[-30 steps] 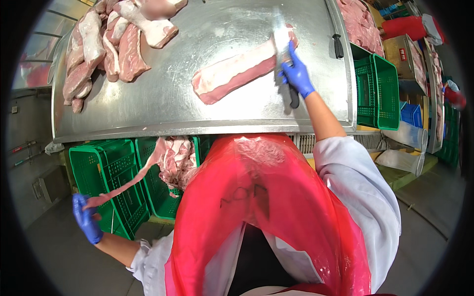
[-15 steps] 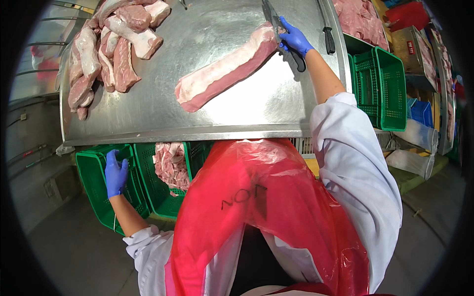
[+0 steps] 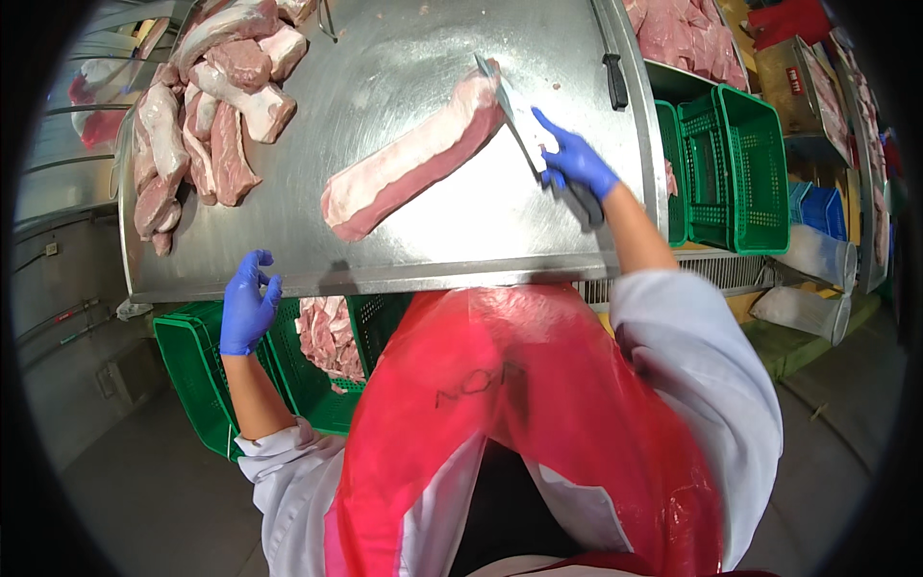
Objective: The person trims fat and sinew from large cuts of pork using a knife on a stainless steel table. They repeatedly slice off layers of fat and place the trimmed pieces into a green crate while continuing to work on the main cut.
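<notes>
1. Loin (image 3: 413, 159) lies aslant near the middle of the table (image 3: 356, 87), the widest thing in view, with its nearer end toward the table's left.
2. Green crates: two (image 3: 187, 361) sit below the table's near edge, at its left; others (image 3: 760, 173) stand beyond its right edge.
3. Pile (image 3: 252, 101) of more cuts covers the table's far left, well apart from the loin.
4. Trimmings (image 3: 327, 337) lie in a crate below the table's near edge.
5. Left hand (image 3: 250, 308), half open with bent fingers, holds nothing. A second ago it held a long strip out past the crates; now, without it, the hand has come up to the table's near edge. That seems to free it for work on the table. Whether it touches the edge, I cannot tell.
6. Right hand (image 3: 577, 163), toward the table's right, is closed round the knife (image 3: 531, 135), forefinger stretched along the blade. The blade now slants further left over the loin's far end; contact is unclear.
7. Spare knife (image 3: 616, 82) lies unheld by the table's right edge.
</notes>
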### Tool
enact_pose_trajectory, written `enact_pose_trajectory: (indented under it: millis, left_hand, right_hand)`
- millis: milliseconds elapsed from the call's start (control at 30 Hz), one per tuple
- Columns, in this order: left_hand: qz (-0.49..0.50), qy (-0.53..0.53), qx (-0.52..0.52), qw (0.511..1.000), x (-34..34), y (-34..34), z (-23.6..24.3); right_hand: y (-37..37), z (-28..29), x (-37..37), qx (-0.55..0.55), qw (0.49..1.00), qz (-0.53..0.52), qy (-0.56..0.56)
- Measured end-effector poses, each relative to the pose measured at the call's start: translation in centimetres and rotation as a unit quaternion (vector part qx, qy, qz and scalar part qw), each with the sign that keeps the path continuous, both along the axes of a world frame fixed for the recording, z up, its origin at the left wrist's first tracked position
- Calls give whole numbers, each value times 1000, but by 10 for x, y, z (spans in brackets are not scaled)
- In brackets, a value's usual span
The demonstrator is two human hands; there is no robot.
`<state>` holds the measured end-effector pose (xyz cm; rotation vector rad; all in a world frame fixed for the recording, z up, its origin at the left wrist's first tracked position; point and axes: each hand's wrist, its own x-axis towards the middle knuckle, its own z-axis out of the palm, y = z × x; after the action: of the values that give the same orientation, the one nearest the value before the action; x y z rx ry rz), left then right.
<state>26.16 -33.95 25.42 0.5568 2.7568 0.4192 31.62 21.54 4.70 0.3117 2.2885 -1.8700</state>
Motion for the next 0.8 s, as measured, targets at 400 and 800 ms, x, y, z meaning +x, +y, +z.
enact_pose_trajectory:
  millis: [400, 800]
  left_hand:
    - [-100, 99, 177, 974, -68, 233, -83]
    - [75, 78, 50, 993, -115, 402, -185]
  right_hand:
    - [20, 14, 189, -14, 994, 50, -94]
    - [48, 3, 75, -116, 977, -179, 25]
